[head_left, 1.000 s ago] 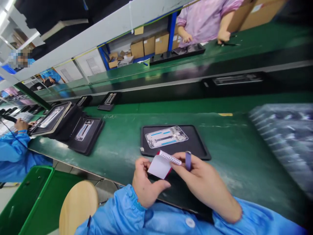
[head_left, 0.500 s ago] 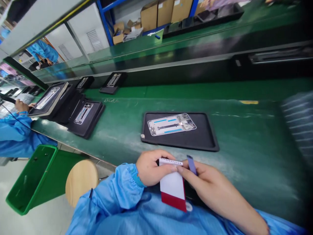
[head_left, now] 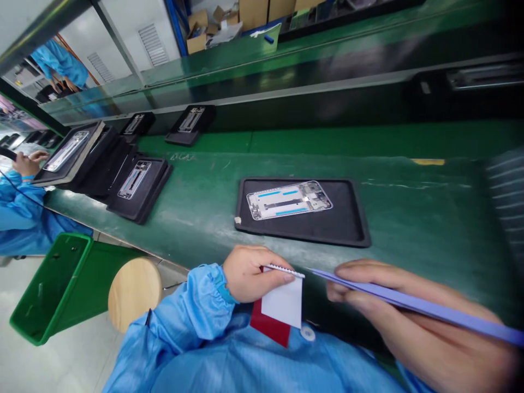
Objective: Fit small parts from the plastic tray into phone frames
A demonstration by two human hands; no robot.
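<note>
My left hand [head_left: 256, 275] is closed on a small white sheet [head_left: 282, 303] with a row of dark marks along its top edge; thumb on top, fingers beneath. A red sheet [head_left: 270, 323] shows under and below the white one, held in the same grip. In my right hand [head_left: 393, 305] is a pair of purple tweezers [head_left: 413, 302], its tip pointing left, close to the white sheet's upper right corner but apart from it. Beyond both hands, a phone frame [head_left: 290, 201] with blue strips lies on a black tray [head_left: 344, 218] on the green table.
To the left, stacked black trays [head_left: 141, 204] hold more phone frames, and another person's hand [head_left: 27, 164] is beside them. A green bin [head_left: 61, 284] and a round wooden stool [head_left: 135, 295] stand below the table edge. More black trays [head_left: 190, 125] sit along the back.
My right hand has moved away from the sheet to the right, and the tweezers have swung round so their tip points at it. The white sheet has tilted and more red shows at its left.
</note>
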